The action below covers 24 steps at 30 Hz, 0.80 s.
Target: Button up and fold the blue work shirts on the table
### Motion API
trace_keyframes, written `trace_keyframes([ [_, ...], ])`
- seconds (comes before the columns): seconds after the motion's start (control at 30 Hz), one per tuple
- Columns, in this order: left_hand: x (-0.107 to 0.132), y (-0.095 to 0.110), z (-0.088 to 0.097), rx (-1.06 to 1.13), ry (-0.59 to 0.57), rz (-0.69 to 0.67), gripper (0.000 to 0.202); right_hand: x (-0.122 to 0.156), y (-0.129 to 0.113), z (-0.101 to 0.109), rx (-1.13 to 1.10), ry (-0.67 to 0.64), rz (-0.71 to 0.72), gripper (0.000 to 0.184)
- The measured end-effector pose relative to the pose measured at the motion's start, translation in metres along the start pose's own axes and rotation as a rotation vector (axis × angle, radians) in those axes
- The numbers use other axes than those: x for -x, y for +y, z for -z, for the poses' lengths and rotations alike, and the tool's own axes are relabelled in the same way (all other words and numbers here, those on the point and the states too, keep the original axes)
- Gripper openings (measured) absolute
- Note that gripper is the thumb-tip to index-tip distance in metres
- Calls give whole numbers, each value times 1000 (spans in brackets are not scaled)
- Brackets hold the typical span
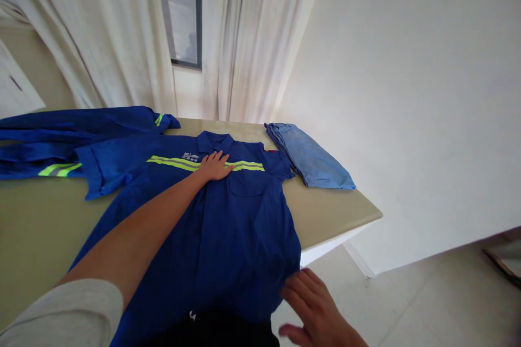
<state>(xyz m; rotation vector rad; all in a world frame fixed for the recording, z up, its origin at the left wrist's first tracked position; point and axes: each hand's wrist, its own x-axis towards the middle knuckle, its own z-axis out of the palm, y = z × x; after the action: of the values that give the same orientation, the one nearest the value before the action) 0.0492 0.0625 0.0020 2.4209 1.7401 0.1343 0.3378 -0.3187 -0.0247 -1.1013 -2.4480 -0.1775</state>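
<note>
A dark blue short-sleeved work shirt (pixel 240 227) with a collar, a chest pocket and a yellow-and-silver reflective stripe lies front up, its lower part towards me. My left hand (pixel 215 166) rests flat on its chest, just below the collar and over the stripe, fingers spread. At the shirt's lower right side is my right hand (pixel 313 309), slightly blurred, with thumb and fingers apart and nothing seen between them. Its fingertips are close to the fabric edge; whether they touch it I cannot tell.
More blue clothing (pixel 101 122) with reflective bands lies at the left on the tabletop (pixel 325 211). Folded light blue garments (pixel 313 157) sit at the back right corner. Behind are curtains (pixel 118 27) and a window; a white wall (pixel 407 92) stands at the right.
</note>
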Motion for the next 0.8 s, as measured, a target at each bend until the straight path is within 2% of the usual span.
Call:
trace_keyframes([
  [0.07,-10,-8,-7,17,0,47,86,-35,15,9,16,49,-115,34],
  [0.1,-15,-13,-8,22,3,74,88,-54,26,9,34,25,-199,42],
  [0.17,-24,-27,-7,24,15,130,89,-90,52,1,46,-104,-322,63],
  [0.23,-31,-44,-3,21,31,184,91,-118,81,-13,32,-262,-388,74],
  [0.33,-37,-70,3,20,34,250,92,-147,121,-35,26,-367,-472,76],
  [0.43,-45,-90,8,32,37,276,92,-162,145,-49,16,-329,-489,75],
  [0.53,-56,-100,11,50,72,245,87,-171,150,-54,-12,-271,-429,74],
  [0.63,-61,-99,12,63,143,168,76,-175,146,-54,-34,-243,-402,71],
  [0.73,-50,-92,14,6,272,70,59,-170,137,-48,-34,-229,-426,65],
  [0.8,-34,-86,16,-52,287,-12,53,-157,125,-41,-33,-224,-434,60],
])
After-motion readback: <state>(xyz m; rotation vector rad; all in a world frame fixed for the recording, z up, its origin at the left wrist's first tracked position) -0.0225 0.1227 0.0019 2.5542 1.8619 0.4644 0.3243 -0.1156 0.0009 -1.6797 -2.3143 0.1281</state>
